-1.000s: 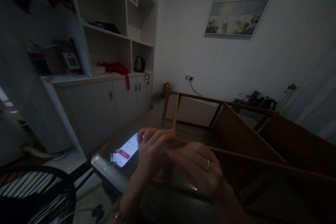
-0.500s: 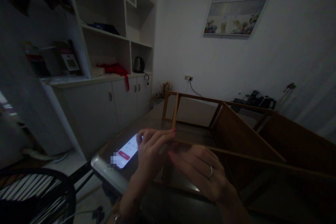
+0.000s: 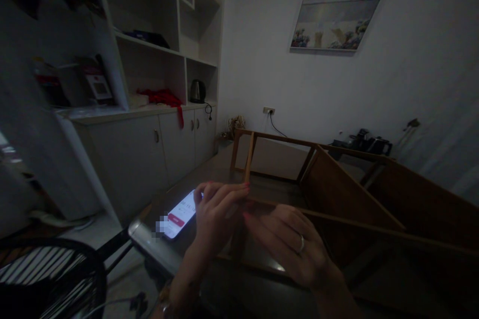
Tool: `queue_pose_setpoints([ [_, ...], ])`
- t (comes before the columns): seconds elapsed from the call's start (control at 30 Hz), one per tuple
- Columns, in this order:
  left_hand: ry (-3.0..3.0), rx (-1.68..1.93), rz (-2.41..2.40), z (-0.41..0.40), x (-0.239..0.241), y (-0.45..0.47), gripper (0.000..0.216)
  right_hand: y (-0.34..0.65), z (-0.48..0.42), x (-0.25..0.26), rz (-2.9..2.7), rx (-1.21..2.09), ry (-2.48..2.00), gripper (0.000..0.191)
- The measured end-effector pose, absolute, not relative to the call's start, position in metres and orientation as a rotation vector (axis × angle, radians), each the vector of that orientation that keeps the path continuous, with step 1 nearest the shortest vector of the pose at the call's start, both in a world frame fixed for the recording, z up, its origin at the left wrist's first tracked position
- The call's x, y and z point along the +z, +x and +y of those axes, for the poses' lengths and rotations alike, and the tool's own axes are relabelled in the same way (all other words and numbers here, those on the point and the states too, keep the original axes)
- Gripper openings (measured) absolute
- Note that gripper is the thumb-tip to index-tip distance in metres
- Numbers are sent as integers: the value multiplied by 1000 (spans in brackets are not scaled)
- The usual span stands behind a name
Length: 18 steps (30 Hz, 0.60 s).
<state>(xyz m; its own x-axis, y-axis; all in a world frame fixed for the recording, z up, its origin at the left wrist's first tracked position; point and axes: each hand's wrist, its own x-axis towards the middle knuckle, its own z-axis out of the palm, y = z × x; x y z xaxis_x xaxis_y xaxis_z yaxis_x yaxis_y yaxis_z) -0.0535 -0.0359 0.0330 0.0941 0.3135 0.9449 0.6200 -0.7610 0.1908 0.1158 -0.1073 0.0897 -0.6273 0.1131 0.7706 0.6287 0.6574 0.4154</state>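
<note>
A brown wooden shelf frame (image 3: 352,222) lies on a dark, shiny tabletop. My left hand (image 3: 217,212) is wrapped over the frame's near-left corner, where a crossbar and the front rail meet. From the right, my right hand (image 3: 292,241) reaches to that same corner with its fingers together and bent, a ring on one of them. Whatever is between its fingertips is too dark to make out. Just left of my left hand lies a phone (image 3: 181,217) with its screen lit, showing digits and a red button.
A black wire-backed chair (image 3: 52,269) stands at lower left, by the table's pale rounded edge (image 3: 149,244). White cabinets (image 3: 127,154) with a kettle (image 3: 197,91) and red cloth (image 3: 160,97) line the left wall. Dark appliances (image 3: 377,145) sit beyond the frame.
Both hands keep almost the same place at the frame's corner. My right hand's fingertips have shifted very slightly. The phone and frame stay put.
</note>
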Motion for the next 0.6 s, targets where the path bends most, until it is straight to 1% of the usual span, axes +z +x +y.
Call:
queue_pose_setpoints([
  [0.17,-2136,-1701,-938,-36,32,-54,10,117,-110,92,-2165,-873,-571,24],
  [0.37,-2124,-1696,-922,-37,35,-55,8,113,-107,91,-2133,-946,-557,29],
  [0.47,-2178,-1687,-925,-38,35,-56,10,110,-103,89,-2169,-897,-498,25],
  [0.6,-2201,-1688,-944,-40,35,-58,12,106,-96,85,-2168,-749,-501,17],
])
